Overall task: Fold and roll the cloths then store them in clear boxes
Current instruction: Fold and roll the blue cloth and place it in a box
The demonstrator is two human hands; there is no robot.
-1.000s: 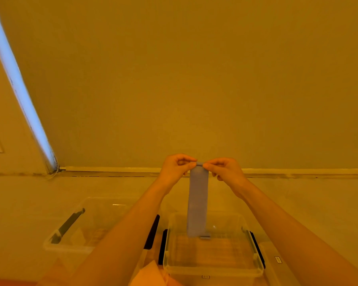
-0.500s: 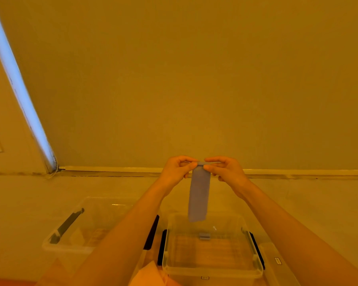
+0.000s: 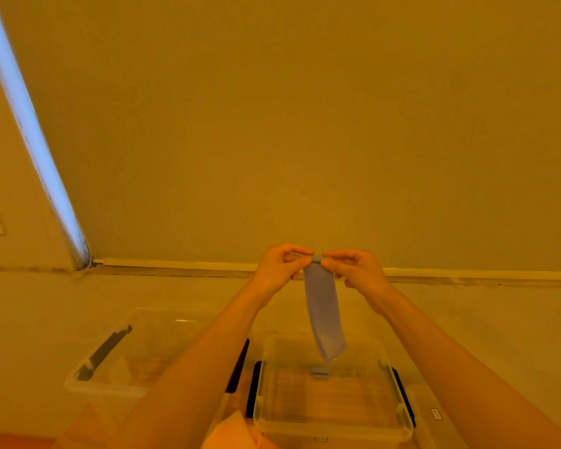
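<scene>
My left hand (image 3: 280,267) and right hand (image 3: 357,270) each pinch the rolled top of the blue cloth strip (image 3: 324,311), which hangs above the clear box (image 3: 399,384). If my fingers turn unevenly, the roll may go crooked or slip loose; its tightness looks uncertain from here.

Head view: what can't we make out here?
- Cloth: its top edge is covered by the fingertips of the left hand and right hand, so any roll there is hidden.
- Left box: contents blurred behind the left forearm.
- Near box: small grey piece inside too small to identify.
- Pale cloth: cut off by the bottom edge.
</scene>
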